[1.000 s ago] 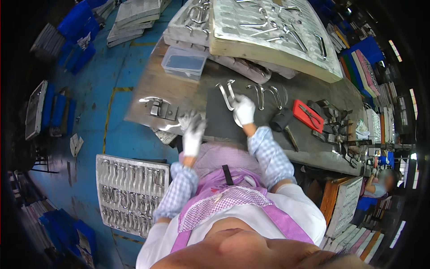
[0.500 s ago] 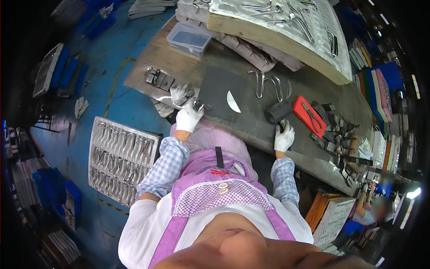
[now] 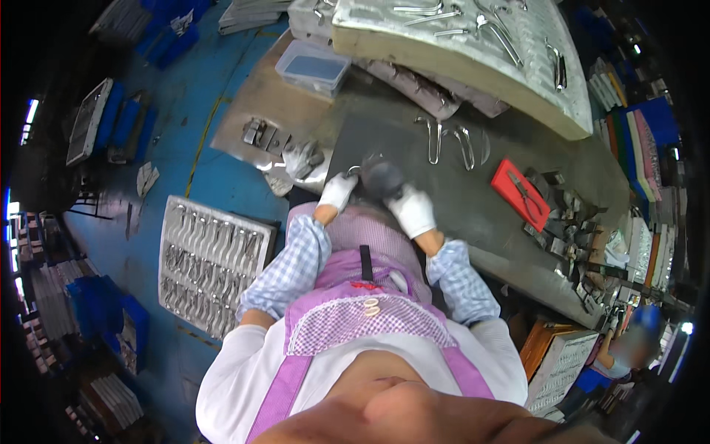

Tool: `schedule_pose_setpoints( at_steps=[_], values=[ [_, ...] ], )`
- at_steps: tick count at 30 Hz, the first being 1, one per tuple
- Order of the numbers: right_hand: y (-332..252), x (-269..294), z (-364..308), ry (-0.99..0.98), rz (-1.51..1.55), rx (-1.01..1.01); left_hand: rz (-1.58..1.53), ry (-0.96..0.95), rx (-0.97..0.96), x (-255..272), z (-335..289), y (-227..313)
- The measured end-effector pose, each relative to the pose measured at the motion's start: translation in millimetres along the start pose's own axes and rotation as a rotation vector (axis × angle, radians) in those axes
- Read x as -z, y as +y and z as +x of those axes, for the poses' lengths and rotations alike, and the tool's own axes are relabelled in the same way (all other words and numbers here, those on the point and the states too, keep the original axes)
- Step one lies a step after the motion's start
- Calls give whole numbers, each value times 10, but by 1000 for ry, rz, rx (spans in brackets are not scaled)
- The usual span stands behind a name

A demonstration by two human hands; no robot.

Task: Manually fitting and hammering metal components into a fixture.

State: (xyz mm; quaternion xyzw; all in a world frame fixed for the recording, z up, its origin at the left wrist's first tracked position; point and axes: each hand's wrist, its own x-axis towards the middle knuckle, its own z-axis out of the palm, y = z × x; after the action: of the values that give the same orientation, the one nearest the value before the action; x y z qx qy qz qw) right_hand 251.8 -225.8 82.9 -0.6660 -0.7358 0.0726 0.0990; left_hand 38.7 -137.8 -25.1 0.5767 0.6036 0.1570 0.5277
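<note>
Right hand: grip wrapped round the handle end of a dark mallet; gloved, wrist behind the tool, presumably for control. Handle mostly hidden.
Mallet head: over the near part of the dark mat, blurred; contact with anything below unclear.
Left hand: gloved grip at the mat's near-left edge, fingertips at a shiny curved part. Pinched or just pressed, can't tell. Probably there to steady it, beside the mallet head.
Mat: flat on the desk, likely sparing the finish.
Two bent metal parts: left one, right one, side by side beyond the mat, within easy reach.
Pliers: on a red tray, right side, likely so they're easy to find.
Clamp block: far left, crumpled glove or rag just beside it, out of the mallet's way.
Slotted tray: left of the person, parts in rows, presumably kept apart against scratches.
</note>
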Motion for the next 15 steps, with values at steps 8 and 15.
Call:
schedule_pose_setpoints(
  at_steps=[8, 15],
  values=[
    [921, 356, -644, 351, -217, -484, -281, -169, 45, 206, -547, 305],
    [-182, -637, 606, 180, -198, -364, -417, -266, -172, 346, -646, 205]
  ],
)
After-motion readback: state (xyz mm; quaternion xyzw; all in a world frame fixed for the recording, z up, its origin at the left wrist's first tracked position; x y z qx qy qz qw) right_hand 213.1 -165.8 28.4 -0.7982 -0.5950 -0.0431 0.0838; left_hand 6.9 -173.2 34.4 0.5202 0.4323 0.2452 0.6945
